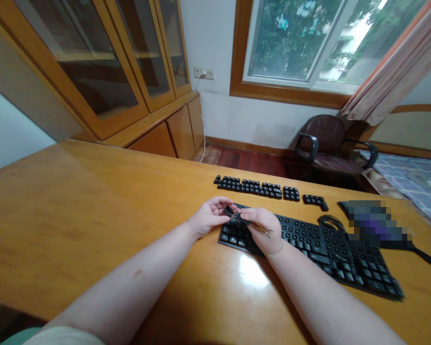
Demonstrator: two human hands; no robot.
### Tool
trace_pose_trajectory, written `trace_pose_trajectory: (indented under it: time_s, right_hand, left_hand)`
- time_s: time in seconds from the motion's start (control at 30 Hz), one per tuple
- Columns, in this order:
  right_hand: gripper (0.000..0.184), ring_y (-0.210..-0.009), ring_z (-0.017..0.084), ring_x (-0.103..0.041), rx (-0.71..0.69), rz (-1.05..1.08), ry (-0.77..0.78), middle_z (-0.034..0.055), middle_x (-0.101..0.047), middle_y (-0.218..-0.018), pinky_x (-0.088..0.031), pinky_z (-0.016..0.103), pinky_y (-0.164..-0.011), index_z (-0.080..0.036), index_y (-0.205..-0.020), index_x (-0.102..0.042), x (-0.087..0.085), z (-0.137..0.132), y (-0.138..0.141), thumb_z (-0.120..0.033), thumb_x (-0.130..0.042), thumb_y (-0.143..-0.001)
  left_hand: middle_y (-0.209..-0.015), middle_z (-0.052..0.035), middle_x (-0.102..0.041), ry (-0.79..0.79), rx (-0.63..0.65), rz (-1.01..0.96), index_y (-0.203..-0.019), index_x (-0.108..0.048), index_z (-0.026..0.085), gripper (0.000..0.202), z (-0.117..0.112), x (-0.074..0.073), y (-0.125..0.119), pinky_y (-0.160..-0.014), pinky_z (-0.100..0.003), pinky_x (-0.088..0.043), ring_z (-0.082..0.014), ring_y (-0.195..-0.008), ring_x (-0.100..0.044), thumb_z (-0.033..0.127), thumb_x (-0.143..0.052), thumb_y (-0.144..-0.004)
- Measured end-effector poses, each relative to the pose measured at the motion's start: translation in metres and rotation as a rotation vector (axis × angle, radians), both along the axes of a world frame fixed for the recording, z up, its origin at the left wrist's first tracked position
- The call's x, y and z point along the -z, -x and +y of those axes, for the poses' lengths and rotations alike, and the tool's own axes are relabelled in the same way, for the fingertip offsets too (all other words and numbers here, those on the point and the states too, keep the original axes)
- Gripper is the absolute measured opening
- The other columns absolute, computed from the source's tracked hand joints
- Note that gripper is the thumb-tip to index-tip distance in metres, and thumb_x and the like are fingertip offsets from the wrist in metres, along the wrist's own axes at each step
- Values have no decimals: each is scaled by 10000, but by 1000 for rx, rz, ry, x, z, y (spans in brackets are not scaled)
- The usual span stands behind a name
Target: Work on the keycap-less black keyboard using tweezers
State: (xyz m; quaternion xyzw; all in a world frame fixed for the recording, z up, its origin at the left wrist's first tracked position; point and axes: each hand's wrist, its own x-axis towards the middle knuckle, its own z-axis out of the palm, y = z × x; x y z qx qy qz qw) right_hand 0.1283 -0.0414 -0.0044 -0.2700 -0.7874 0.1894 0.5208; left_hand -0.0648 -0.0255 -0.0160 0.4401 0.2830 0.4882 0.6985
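Observation:
My left hand point(209, 216) is over the keyboard's left end, with thumb and fingers closed on a small black keycap point(229, 210). My right hand point(267, 229) meets it there. It grips a keycap puller point(243, 219) with a dark handle; thin wire prongs reach towards the keycap, and brass-coloured ends point(267, 233) stick out below the palm. Beneath both hands lies a black keyboard point(323, 249). Its upper rows show bare switches, while keycaps still sit on its nearest rows. My right hand and forearm hide part of it.
Loose black keycaps point(251, 187) stand in rows behind the keyboard, near the table's far edge. A coiled black cable point(332, 223) lies by a dark, partly blurred object point(377, 225) at right. The wooden table point(93, 206) extends left. Beyond it stands an armchair point(326, 143).

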Motion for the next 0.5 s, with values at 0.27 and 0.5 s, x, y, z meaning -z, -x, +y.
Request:
trace_pose_trajectory:
  time_s: [0.27, 0.5]
  right_hand:
    - [176, -853, 191, -668, -13, 114, 144, 37, -712, -921, -542, 349, -777, -263, -915, -677, 2, 0, 3, -155, -591, -805]
    - [87, -807, 192, -667, -73, 251, 304, 32, -712, -826, -542, 361, -791, -257, -848, -690, 2, 1, 8, -243, -623, -794]
  left_hand:
    - [-1053, -75, -656, 117, 150, -116, -1140, -582, 214, 626, 0, -5, 2, -844, -293, -477, -174, -900, -635, 49, -756, -562]
    - [-1069, -58, -662, 126, 283, -150, -1217, -530, 255, 700, -1, -11, 4, -859, -270, -452, -177, -958, -625, 16, -721, -588]
